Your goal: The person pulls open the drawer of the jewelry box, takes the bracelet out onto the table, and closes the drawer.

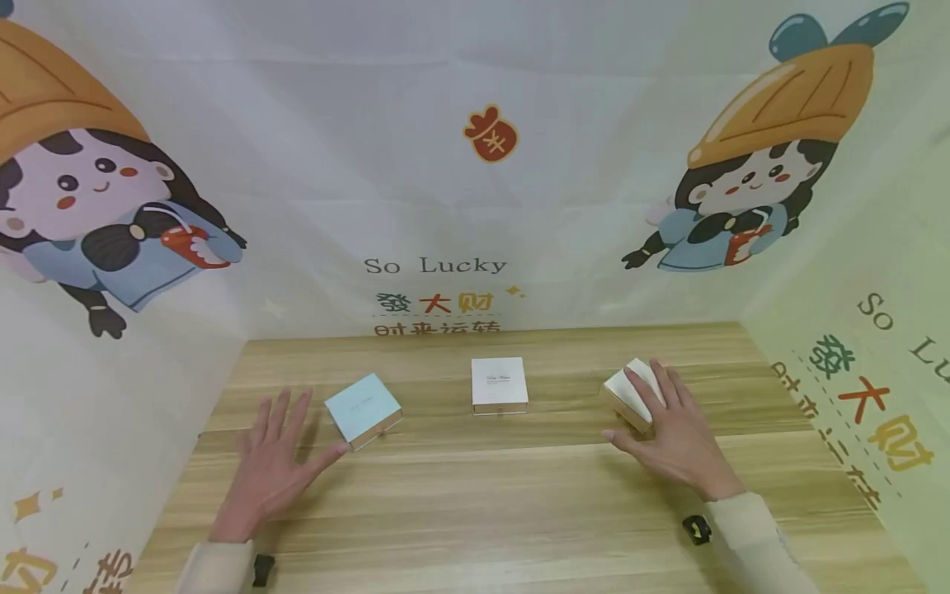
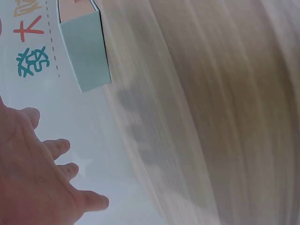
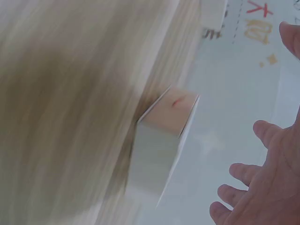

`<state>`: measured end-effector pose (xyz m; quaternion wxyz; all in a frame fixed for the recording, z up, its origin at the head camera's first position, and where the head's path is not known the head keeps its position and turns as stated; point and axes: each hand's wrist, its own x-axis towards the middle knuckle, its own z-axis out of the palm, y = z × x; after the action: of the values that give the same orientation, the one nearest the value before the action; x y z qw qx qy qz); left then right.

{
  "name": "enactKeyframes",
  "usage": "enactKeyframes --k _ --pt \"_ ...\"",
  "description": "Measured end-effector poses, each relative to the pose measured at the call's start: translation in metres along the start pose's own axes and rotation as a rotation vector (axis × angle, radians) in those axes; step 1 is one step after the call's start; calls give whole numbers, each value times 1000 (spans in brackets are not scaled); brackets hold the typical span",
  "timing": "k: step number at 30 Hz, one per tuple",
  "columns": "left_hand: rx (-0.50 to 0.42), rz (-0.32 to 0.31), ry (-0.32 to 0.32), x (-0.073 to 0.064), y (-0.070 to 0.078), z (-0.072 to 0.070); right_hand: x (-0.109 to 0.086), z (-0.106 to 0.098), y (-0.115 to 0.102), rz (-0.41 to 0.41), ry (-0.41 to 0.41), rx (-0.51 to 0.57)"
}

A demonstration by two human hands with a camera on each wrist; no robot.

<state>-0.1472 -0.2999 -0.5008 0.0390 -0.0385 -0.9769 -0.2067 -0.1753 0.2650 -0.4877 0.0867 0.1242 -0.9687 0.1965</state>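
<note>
Currently, the left hand [image 1: 270, 470] hovers, spread and empty, beside the pale blue box [image 1: 364, 404] at left; the right hand [image 1: 679, 437], equally empty, hangs over the right white box [image 1: 622, 392]. A middle white box [image 1: 498, 381] lies between on the surface [image 1: 475, 511]. Sure holding calls for thumb and fingers lowered evenly onto opposite sides.

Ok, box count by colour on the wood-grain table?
Pale blue square cardboard box: 1
White square cardboard boxes: 2
Total: 3
</note>
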Motion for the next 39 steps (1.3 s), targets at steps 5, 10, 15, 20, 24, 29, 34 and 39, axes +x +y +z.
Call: enactKeyframes --k 5,10,15,20,24,29,34,39 --pt "-58 2 -24 6 2 2 10 8 -22 -49 -16 4" --pt "-155 7 -45 12 3 4 21 16 -48 -91 -32 40" --pt "-279 -4 -62 19 4 4 30 23 -72 -138 -43 84" --pt "-384 -26 -87 26 2 4 38 31 -91 -163 -68 123" --pt "-449 -69 -92 31 0 6 43 36 -103 -173 -112 171" --pt "-530 -139 -90 38 1 7 50 38 -116 -189 -155 202" --pt "-574 -137 -87 43 -3 10 55 40 -129 -187 -198 251" --pt "-602 -117 -97 47 -8 13 56 49 -143 -152 -244 365"
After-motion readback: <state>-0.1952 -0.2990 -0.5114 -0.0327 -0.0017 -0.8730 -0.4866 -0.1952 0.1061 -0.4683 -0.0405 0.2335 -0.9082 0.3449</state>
